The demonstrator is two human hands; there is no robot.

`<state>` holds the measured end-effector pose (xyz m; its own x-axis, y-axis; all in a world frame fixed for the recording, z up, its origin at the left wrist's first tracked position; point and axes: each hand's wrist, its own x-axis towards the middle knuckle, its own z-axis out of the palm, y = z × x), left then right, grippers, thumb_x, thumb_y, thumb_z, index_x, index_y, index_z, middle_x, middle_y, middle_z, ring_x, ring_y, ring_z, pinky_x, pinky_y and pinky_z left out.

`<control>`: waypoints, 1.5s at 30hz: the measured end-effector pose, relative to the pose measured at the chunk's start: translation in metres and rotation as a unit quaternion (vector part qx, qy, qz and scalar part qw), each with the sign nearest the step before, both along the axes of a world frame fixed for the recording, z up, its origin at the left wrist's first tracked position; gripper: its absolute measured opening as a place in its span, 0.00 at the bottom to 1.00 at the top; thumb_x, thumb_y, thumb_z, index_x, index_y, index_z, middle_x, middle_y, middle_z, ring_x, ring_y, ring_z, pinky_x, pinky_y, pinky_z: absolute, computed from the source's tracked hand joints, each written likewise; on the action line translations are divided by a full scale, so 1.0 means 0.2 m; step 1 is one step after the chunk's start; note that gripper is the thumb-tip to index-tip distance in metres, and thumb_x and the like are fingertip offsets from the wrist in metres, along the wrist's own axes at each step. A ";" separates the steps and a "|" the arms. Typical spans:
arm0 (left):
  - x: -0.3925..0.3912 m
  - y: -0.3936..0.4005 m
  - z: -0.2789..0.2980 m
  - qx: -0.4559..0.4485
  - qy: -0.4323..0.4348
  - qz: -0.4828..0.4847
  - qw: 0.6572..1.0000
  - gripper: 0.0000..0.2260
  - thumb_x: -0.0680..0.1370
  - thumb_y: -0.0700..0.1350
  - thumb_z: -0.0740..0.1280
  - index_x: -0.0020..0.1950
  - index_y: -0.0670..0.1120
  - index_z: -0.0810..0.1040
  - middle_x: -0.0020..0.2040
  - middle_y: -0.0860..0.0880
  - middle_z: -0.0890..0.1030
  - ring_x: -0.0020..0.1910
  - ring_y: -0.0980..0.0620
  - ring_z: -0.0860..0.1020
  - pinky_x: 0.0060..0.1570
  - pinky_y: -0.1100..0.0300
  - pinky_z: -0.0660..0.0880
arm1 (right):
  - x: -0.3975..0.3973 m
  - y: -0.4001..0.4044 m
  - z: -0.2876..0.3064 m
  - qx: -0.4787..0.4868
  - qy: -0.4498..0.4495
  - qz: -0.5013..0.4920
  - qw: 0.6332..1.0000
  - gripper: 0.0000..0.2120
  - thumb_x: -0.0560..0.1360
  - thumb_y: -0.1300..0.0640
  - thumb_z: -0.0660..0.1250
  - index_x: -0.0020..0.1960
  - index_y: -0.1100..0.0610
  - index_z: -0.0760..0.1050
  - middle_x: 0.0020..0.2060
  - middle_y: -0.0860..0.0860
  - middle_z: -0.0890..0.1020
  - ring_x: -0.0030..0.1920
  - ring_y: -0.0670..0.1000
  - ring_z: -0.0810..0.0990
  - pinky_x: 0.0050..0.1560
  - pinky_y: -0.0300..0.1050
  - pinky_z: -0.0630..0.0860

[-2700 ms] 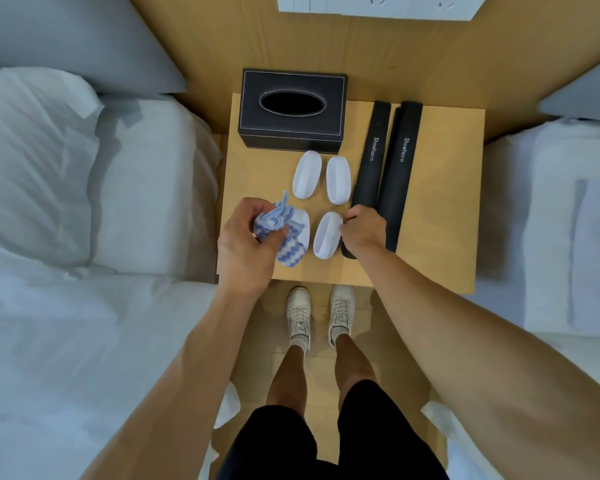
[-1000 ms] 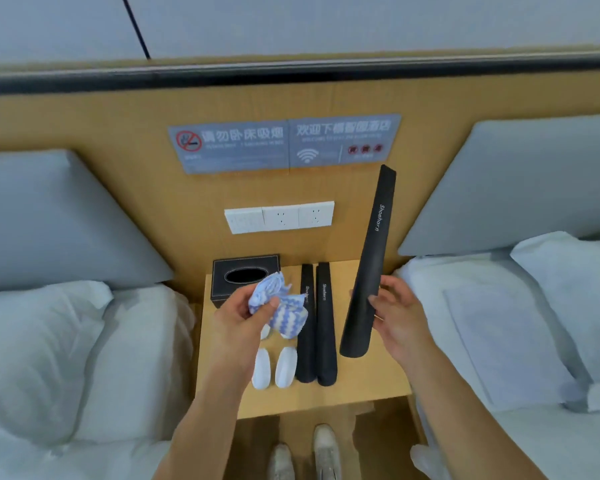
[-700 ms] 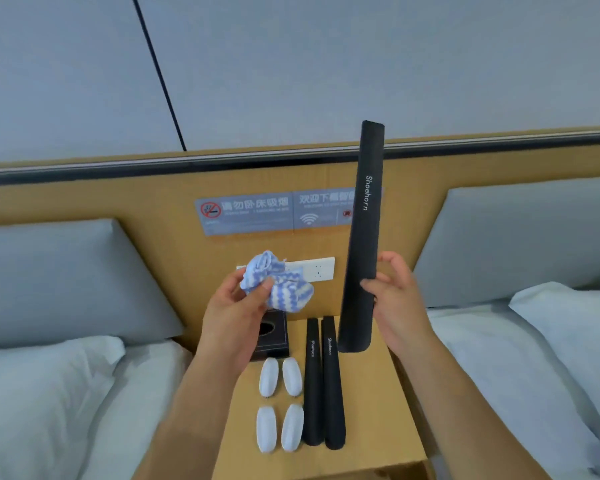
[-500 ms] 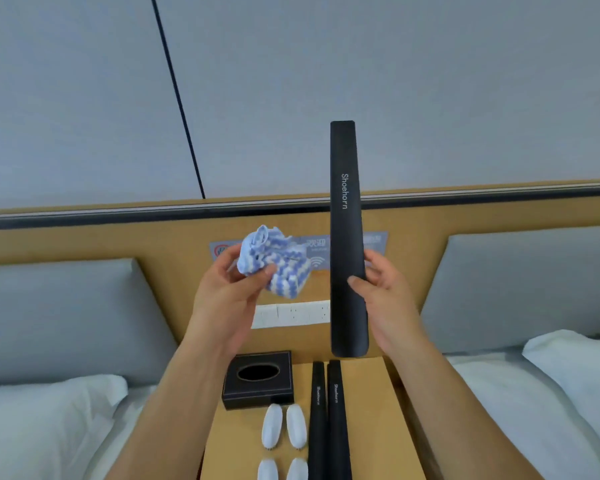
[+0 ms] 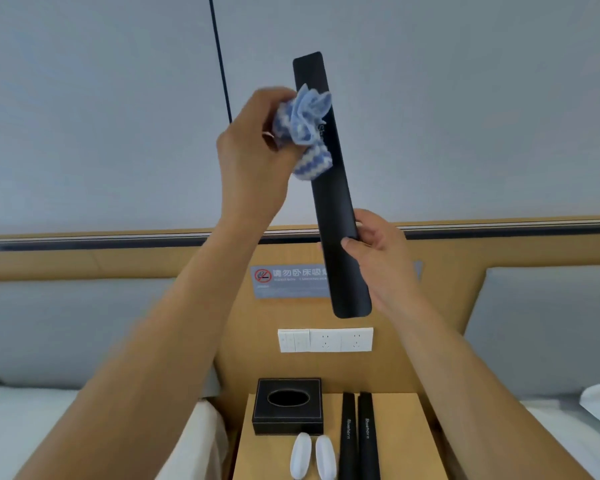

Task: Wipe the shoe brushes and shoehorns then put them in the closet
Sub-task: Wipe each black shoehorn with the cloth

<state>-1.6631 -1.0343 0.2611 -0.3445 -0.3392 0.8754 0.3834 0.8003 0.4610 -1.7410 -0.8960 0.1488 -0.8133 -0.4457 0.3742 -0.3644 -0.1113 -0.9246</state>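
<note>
nightstand [image 5: 399,441]: tissue box [image 5: 287,407] | left hand [image 5: 253,157] grips cloth [image 5: 305,133] | right hand [image 5: 378,258] grips shoehorn [image 5: 329,188]

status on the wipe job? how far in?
Nothing looks finished. In hand: right hand holds one shoehorn upright, left hand presses the cloth near its top. Left: two shoehorns and the white brushes on the nightstand; closet unseen.

A grey panelled wall [image 5: 430,98] with a dark vertical seam rises above a wooden headboard [image 5: 84,261] that carries a sign [image 5: 284,282] and a row of switches and sockets [image 5: 326,340]. Below stands a wooden nightstand [image 5: 409,441] between two white beds [image 5: 21,427], with grey cushions [image 5: 551,323] leaning on the headboard.
</note>
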 end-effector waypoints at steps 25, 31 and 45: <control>-0.01 0.07 -0.04 -0.210 -0.133 0.058 0.967 0.07 0.74 0.32 0.67 0.48 0.37 0.83 0.48 0.42 0.78 0.38 0.53 0.75 0.37 0.80 0.66 | 0.04 -0.01 0.06 -0.062 -0.012 0.065 0.996 0.20 0.79 0.70 0.61 0.66 0.54 0.78 0.53 0.52 0.86 0.55 0.55 0.84 0.63 0.59 0.78; -0.08 -0.07 0.31 -0.202 -0.096 0.158 0.962 0.10 0.76 0.35 0.64 0.51 0.39 0.83 0.51 0.40 0.79 0.46 0.46 0.78 0.44 0.67 0.68 | 0.11 -0.01 0.03 -0.009 0.010 0.066 0.998 0.20 0.80 0.65 0.65 0.65 0.44 0.76 0.55 0.44 0.85 0.58 0.45 0.82 0.63 0.51 0.78; -0.12 0.11 0.11 -0.226 -0.172 0.083 0.955 0.08 0.77 0.37 0.66 0.52 0.42 0.83 0.53 0.43 0.77 0.44 0.48 0.76 0.46 0.59 0.73 | 0.05 -0.09 0.16 -0.220 -0.136 0.093 0.962 0.20 0.78 0.75 0.60 0.63 0.58 0.78 0.55 0.54 0.85 0.57 0.53 0.83 0.59 0.48 0.78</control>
<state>-1.6878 -1.0119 0.2827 -0.6129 -0.0275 0.7897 0.1227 0.9840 0.1295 -1.7305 -0.9147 0.1812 -0.8295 -0.4390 0.3452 -0.0529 -0.5536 -0.8311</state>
